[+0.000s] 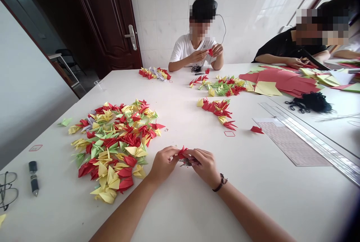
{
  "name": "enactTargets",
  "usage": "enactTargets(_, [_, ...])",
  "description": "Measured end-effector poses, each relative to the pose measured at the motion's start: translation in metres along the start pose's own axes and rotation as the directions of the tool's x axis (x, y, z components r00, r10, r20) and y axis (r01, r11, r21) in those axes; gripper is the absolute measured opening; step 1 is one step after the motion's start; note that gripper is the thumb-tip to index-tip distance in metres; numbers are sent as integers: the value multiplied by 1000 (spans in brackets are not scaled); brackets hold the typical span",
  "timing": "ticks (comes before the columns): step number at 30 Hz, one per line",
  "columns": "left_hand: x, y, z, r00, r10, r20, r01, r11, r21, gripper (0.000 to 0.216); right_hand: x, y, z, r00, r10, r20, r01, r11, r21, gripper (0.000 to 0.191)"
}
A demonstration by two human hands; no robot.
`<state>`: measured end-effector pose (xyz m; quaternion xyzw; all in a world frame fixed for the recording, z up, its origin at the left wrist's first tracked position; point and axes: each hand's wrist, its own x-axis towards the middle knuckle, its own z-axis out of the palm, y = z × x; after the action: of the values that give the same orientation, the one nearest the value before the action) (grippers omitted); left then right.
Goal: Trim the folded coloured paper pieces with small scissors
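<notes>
Both my hands meet low over the white table (pixel 180 204). My left hand (pixel 163 164) and my right hand (pixel 204 165) are closed in a pinch on a small red folded paper piece (pixel 183 152) held between them. Something greyish shows under the fingers; I cannot make it out. A large heap of red, yellow and green folded paper pieces (pixel 114 144) lies just left of my left hand. A smaller row of red and yellow folded pieces (pixel 219 110) lies beyond my right hand.
Across the table a person in white holds a red piece (pixel 210 51); another person in black sits far right. Coloured paper sheets (pixel 281 80), a black cord bundle (pixel 312 102), a long ruler (pixel 309 137), glasses (pixel 7 191) and a small tube (pixel 33 178) lie about.
</notes>
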<state>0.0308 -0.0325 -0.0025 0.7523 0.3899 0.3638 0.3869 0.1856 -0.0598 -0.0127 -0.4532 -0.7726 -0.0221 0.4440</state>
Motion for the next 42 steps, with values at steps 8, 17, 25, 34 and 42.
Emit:
enactTargets(8, [1,0,-1,999,-5,-40,7,999,51,26,-1,0,0,994,109,-30,-107,992,72,34])
enactTargets(17, [-7,-7,2,954,244,-172,-217,962,163,32,-1,1,1,995,96,36,-99,991,89,34])
enactTargets(25, [-2,-4,2,981,147,-127,-130,983,133,18,-1,0,-1,993,81,87,-86,995,47,31])
enactTargets(34, [1,-2,0,992,-79,-102,66,990,-127,20,-1,5,-2,974,224,41,-227,969,98,31])
enactTargets(42, [-1,-6,3,979,-187,-81,154,939,-309,24,1,3,-2,955,234,183,-268,944,193,29])
